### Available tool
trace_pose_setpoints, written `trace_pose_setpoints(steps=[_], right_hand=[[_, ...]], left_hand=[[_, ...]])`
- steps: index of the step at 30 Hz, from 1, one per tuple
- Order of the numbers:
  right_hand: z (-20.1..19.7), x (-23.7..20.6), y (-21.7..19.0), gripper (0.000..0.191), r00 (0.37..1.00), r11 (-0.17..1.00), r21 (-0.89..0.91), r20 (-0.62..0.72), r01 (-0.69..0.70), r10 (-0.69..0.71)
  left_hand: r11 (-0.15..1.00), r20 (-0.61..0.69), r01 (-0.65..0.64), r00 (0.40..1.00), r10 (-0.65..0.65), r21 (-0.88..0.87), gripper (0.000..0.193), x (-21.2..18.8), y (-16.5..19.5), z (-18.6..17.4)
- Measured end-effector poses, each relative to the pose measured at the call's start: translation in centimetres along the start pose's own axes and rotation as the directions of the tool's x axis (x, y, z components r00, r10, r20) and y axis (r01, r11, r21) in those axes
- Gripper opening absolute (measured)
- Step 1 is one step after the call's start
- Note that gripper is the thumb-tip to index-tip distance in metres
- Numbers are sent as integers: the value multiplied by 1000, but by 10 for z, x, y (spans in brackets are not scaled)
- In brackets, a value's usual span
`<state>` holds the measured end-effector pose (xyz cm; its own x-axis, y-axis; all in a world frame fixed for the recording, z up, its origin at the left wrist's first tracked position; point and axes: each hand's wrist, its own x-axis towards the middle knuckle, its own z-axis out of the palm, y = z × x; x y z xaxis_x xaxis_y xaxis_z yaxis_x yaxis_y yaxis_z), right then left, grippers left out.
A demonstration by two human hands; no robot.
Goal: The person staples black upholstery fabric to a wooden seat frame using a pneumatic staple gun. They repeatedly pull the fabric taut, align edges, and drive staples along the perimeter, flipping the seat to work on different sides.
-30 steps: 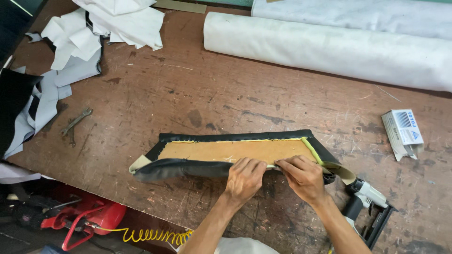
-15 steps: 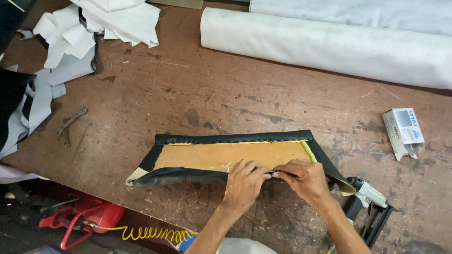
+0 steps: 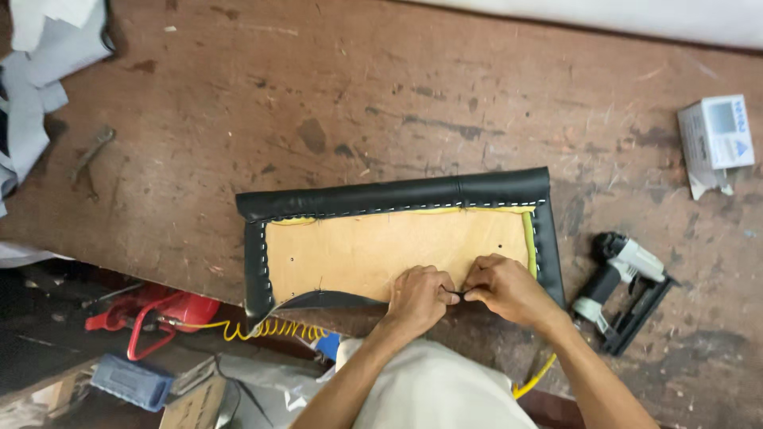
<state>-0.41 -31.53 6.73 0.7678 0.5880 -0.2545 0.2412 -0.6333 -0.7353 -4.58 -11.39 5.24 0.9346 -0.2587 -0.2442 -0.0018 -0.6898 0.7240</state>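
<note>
A big brown wooden workbench fills most of the view, scratched and stained. On its near edge lies a flat board panel, tan in the middle, with black covering wrapped over the far side and both short sides. Small shiny staples run along those sides, and a bit of yellow foam peeks out under the cover.

The board looks stiff and flat, and not very heavy. The black covering looks soft, smooth and bendy, maybe a little slippery. On the near side it is loose; a flap curls up at the near left corner. I think the best place to hold it is right at that loose edge, pinching tight and pulling it over the board.

That is where both hands are. The left hand is closed, pinching the black edge. The right hand is closed too, pinching the same edge, and the fingertips of the two hands almost touch.

To the right, near the panel, lies a staple gun. Farther right sits a small white and blue box; I cannot see what is in it. Pale cloth scraps lie at the far left, with a small metal tool beside them. Below the bench are a red tool and a curly yellow hose.
</note>
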Motion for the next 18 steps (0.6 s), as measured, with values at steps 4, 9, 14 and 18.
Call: trace_pose_setpoints(steps=[4, 9, 14, 18], right_hand=[[36, -17, 13, 16, 985, 996, -52, -157, 70, -78], [55, -26, 15, 10, 943, 995, 48, -318, -87, 98], [56, -26, 10, 8, 941, 988, 46, -302, -147, 154], [59, -29, 6, 6, 905, 972, 138, -361, -188, 226]], left_hand=[[991, -51, -95, 994, 100, 92, 13, -13, -19, 32], [998, 34, -9, 999, 7, 63, 15, -9, -29, 45], [949, -16, -142, 988, 152, 281, 23, -4, -23, 52], [936, -18, -156, 985, 170, 316, 42, 3, -20, 57]])
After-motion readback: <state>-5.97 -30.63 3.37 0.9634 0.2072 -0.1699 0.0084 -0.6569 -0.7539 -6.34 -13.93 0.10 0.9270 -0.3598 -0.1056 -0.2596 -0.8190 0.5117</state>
